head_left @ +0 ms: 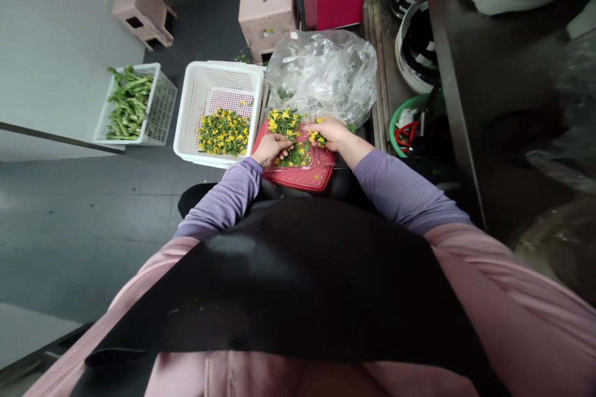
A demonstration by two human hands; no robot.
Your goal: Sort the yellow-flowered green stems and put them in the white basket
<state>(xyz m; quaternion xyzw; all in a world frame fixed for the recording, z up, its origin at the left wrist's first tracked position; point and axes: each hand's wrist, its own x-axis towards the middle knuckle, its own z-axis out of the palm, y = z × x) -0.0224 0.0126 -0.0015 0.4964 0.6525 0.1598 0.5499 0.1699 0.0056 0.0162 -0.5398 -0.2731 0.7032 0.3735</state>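
Observation:
On a red lid-like board (298, 181) in front of me lies a clear plastic tray (307, 165) of green sprigs with yellow flowers (284, 119). My left hand (270, 150) is over its left side, thumb and fingertips pinched at a green sprig. From the right, my right hand (334, 133) curls round a small bunch of yellow-flowered sprigs (317, 137) above the tray. The tray's outline is partly hidden by both hands and the sprigs.
Left of the board stands a white basket (181, 136) with more flowered sprigs; another basket (161, 113) holds thick green stalks. A clear plastic bag (333, 68) lies behind the tray. Pink stools (265, 12) stand beyond. At right are a green basin (395, 121) and a metal shelf edge (459, 99).

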